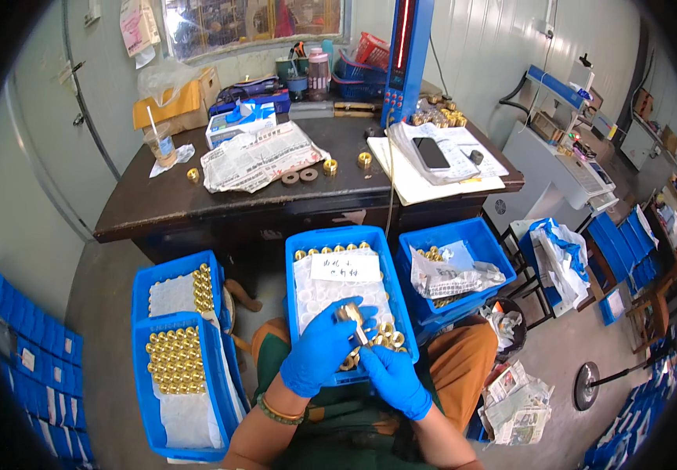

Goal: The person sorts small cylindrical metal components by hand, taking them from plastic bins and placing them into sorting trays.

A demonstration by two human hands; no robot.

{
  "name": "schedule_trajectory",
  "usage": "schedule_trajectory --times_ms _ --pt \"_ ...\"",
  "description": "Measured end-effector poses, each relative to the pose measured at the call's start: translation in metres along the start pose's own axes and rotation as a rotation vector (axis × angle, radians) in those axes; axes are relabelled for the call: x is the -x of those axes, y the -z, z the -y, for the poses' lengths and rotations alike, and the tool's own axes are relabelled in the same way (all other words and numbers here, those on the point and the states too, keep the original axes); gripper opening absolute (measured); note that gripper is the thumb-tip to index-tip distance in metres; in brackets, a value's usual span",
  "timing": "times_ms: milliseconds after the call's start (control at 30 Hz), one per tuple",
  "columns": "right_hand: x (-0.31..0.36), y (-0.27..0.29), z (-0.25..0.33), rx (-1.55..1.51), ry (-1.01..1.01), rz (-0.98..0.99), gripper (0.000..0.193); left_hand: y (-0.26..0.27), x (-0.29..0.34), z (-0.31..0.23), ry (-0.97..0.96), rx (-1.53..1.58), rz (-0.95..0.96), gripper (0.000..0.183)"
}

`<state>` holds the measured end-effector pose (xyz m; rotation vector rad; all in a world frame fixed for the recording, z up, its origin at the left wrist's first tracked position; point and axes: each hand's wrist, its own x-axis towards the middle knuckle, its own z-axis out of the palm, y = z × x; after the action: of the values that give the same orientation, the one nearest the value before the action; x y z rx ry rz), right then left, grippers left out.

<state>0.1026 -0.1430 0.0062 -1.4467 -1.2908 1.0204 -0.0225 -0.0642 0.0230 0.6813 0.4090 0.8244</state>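
one metal piece (349,315) is hanging over the near end of a blue bin (338,236).
left hand (315,354) is curling its gloved fingers around the piece; right hand (398,381) is meeting its lower end, fingers bunching narrow, though whether they are pinching it or a second part, i cannot tell. gloves could be slipping on smooth metal; the piece might then be dropping onto the jumbled brass rings (395,340) below, nicking them.

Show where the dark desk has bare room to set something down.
Desk: bare at the left corner, before the drink cup and lone brass ring, and between newspaper and front edge. Crowded on the right by papers, smartphone and brass fittings; at the back by baskets.
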Motion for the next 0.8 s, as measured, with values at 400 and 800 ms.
schedule_trajectory --times_ms 400,800 --pt "0.002 -0.01 -0.012 0.553 0.397 -0.325 0.018 -0.034 0.007 0.0 -0.21 -0.536 -0.148 0.04" --pt "0.019 -0.019 0.008 0.236 0.43 -0.367 0.016 -0.035 0.027 0.024 -0.191 -0.314 0.023 0.042"
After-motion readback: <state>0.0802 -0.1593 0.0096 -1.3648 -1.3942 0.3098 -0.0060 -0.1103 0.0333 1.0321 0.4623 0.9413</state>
